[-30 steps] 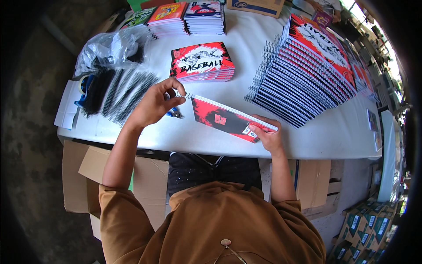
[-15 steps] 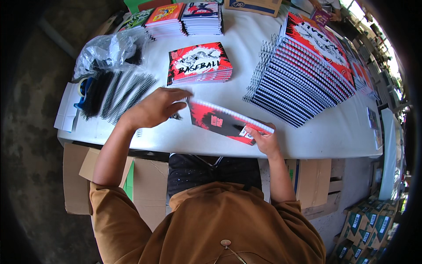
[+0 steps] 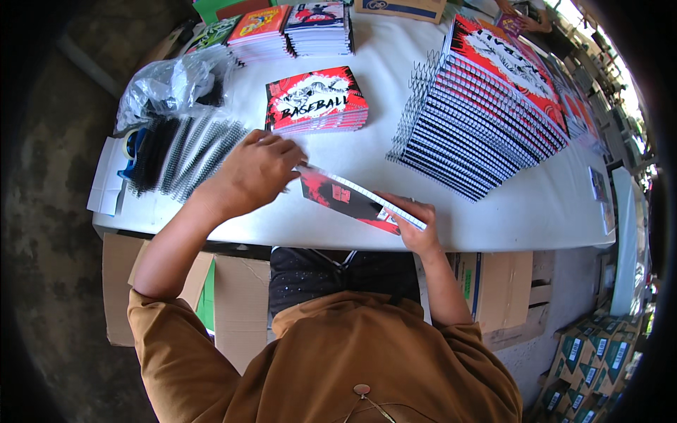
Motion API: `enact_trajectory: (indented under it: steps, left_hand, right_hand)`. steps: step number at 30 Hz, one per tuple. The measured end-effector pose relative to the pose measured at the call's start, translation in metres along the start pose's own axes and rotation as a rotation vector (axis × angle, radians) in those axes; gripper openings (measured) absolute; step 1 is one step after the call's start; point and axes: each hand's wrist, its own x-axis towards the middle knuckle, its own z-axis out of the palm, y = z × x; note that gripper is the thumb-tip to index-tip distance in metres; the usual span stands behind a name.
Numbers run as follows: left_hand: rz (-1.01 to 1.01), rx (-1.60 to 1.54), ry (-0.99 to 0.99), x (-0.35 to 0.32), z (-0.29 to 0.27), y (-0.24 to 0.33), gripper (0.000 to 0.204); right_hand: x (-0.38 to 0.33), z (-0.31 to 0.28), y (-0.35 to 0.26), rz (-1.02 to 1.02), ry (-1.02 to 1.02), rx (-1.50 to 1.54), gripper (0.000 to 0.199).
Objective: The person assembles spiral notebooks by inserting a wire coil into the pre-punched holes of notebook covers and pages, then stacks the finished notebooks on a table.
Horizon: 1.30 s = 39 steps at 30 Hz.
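Note:
My right hand (image 3: 417,220) grips the right end of a red and black notebook (image 3: 331,194). It is tilted, with its white punched edge facing up. At the notebook's left end is my left hand (image 3: 259,170), its fingers closed at the corner; whatever they pinch is too blurred and covered to make out. Just beyond the notebook lies a short stack of red-covered notebooks (image 3: 317,102). Loose black spiral binding coils (image 3: 201,155) lie in a row beside my left forearm. To the right, a tall fanned stack of notebooks (image 3: 479,120) has spiral coils along its edge.
A clear plastic bag (image 3: 173,88) and a blue tape dispenser (image 3: 130,155) are at the left. Several notebook stacks (image 3: 317,35) and a cardboard box (image 3: 402,7) line the back. Another person's hand (image 3: 539,22) shows at the far right. Open cartons (image 3: 243,303) stand below the table edge.
The notebook has tipped so its punched edge faces up more. My left hand has curled its fingers in at the notebook's left corner. My right hand has shifted slightly left.

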Motion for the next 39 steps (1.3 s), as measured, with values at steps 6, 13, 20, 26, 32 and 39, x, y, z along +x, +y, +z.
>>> enact_trajectory:
  steps: [6,13,20,26,32,39]
  left_hand:
    - [-0.126,0.233,-0.05,-0.001,0.017,0.008,0.056]
    - [-0.055,0.271,0.362,-0.074,0.129,0.035,0.108]
    - [-0.257,-0.027,0.431,-0.089,0.173,0.044,0.122]
    - [-0.422,0.327,1.034,-0.105,0.143,-0.056,0.106]
    - [0.069,0.19,0.545,-0.07,0.121,0.044,0.107]
    - [-0.015,-0.099,0.564,-0.068,0.153,0.075,0.1]
  right_hand:
    - [0.0,0.005,-0.003,-0.042,0.029,-0.041,0.037]
    - [-0.003,0.02,-0.019,-0.195,0.145,-0.118,0.035]
    - [-0.01,0.033,-0.013,-0.249,0.118,-0.187,0.033]
    - [-0.016,0.035,-0.019,-0.247,0.008,-0.041,0.033]
    - [-0.016,0.025,-0.015,-0.321,0.108,-0.182,0.032]
    - [-0.023,0.031,-0.02,-0.301,0.112,-0.174,0.032]
